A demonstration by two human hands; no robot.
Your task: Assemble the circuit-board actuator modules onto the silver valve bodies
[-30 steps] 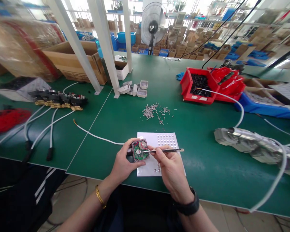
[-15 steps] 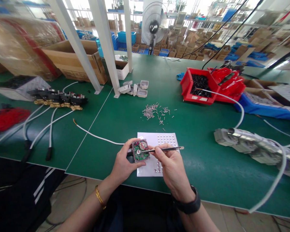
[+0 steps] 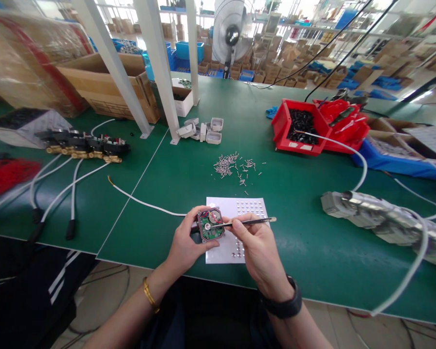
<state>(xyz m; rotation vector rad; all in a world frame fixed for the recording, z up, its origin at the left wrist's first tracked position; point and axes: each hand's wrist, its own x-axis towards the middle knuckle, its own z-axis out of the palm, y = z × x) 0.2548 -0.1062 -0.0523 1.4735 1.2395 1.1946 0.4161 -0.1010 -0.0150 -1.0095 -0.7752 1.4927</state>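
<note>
My left hand (image 3: 186,241) is closed around an open square housing with a green circuit board (image 3: 211,230) inside. From the housing's left side a white cable (image 3: 148,206) runs out across the table. In my right hand (image 3: 257,245) are dark tweezers (image 3: 252,222), held between thumb and fingers. Their tip reaches into the housing, at a small round silvery part (image 3: 208,226) on the board; whether they grip it I cannot tell. Beneath both hands lies a white sheet (image 3: 223,255) with rows of small shiny round pieces (image 3: 250,206) on it.
Loose screws (image 3: 225,165) lie beyond the sheet, with small grey covers (image 3: 213,137) behind them. A red bin (image 3: 301,128) of black parts stands back right. Metal housings (image 3: 381,218) line the right side. Brass-fitted assemblies (image 3: 83,148) with cables sit at left, near white posts (image 3: 163,63).
The whole view has shifted slightly. Both hands keep nearly the same pose, with the tweezers' tip still at the round part in the housing.
</note>
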